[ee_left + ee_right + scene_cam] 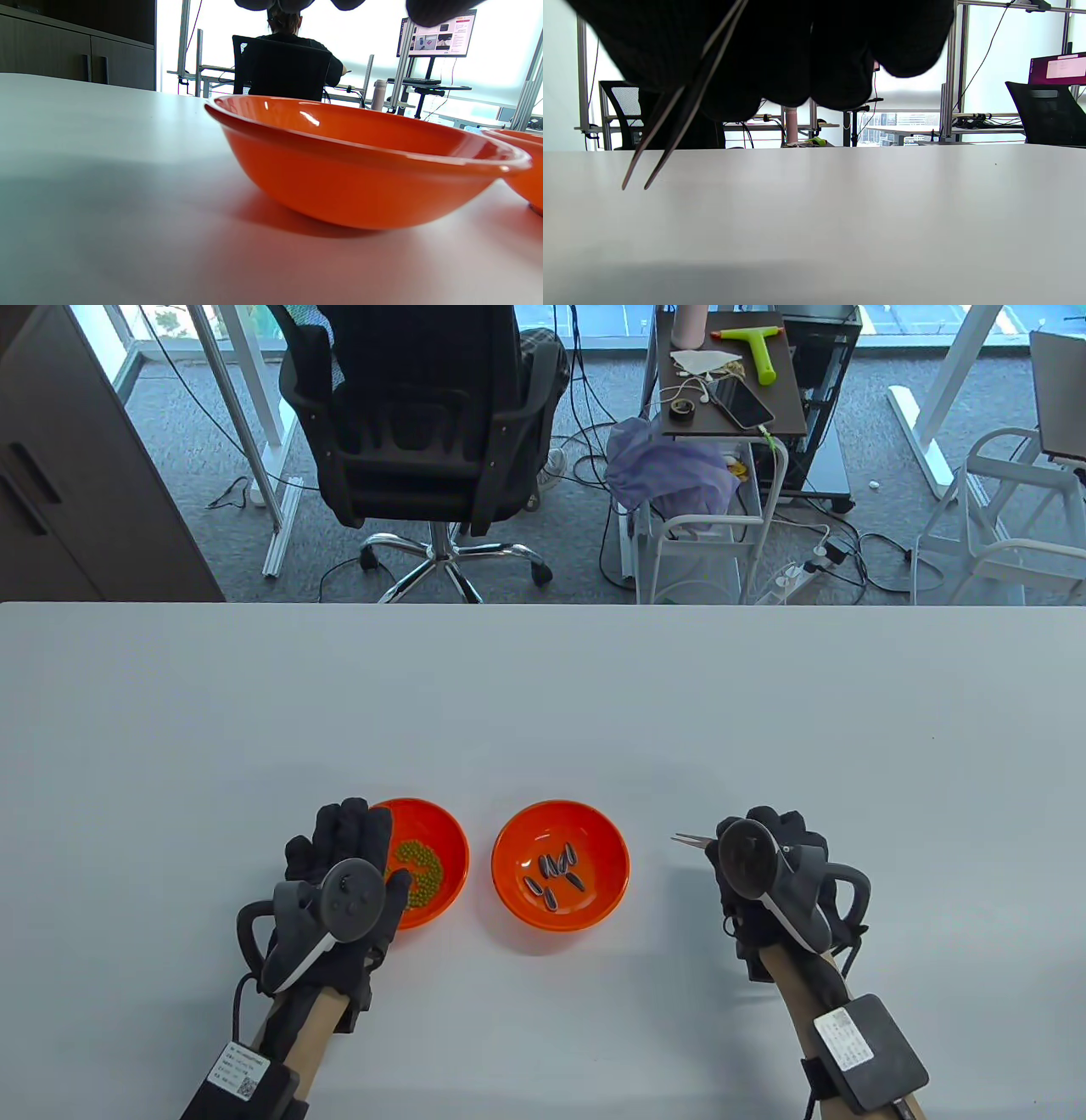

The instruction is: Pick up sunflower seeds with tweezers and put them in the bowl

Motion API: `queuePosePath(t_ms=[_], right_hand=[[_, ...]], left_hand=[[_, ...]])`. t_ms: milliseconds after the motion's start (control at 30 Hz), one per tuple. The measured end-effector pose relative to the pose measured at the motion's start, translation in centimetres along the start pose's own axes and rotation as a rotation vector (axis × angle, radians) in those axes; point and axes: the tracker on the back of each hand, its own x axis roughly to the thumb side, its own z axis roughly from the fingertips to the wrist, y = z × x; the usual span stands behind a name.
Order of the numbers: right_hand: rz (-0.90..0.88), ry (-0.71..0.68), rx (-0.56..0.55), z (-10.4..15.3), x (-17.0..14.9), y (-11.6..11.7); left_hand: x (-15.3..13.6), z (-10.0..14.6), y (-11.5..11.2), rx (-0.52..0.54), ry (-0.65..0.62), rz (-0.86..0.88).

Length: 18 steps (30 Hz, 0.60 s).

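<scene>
Near the table's front edge, two gloved hands, each with a tracker strapped on its back. On the left, left hand flat and spread, fingers extended over the near-left rim of the left bowl; whether touching the rim or just above, cannot tell. On the right, right hand curled around tweezers, tips poking out leftward toward the bowls, apart from both. In the right wrist view, tweezers slanting down from the dark fingers, the two tips slightly apart, nothing between them, above bare table.

Just beyond the hands, two orange bowls side by side, near but not touching. In the left bowl, small green round beans in a curved heap on the bottom. In the right bowl, several dark striped seeds lying loose in a cluster near the middle. From the left wrist view, only the left bowl's outer wall and glossy inner rim; contents hidden.

Past the table's far edge, an office chair and a cart with clutter.
</scene>
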Motion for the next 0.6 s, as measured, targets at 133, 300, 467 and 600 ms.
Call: queuePosePath(t_ms=[133, 300, 467, 600], right_hand=[[0.034, -0.003, 0.068, -0.2, 0.0, 1.3], [0.1, -0.051, 0.121, 0.0, 1.1, 2.2], [0.212, -0.085, 0.175, 0.2, 2.0, 2.9], [0.269, -0.098, 0.226, 0.4, 2.2, 3.1]], left_hand=[[0.2, 0.0, -0.2, -0.003, -0.012, -0.015], [0.2, 0.0, -0.4, -0.024, -0.013, -0.013], [0.2, 0.0, -0.4, -0.032, -0.014, -0.01], [0.3, 0.0, -0.5, -0.036, -0.016, -0.011]])
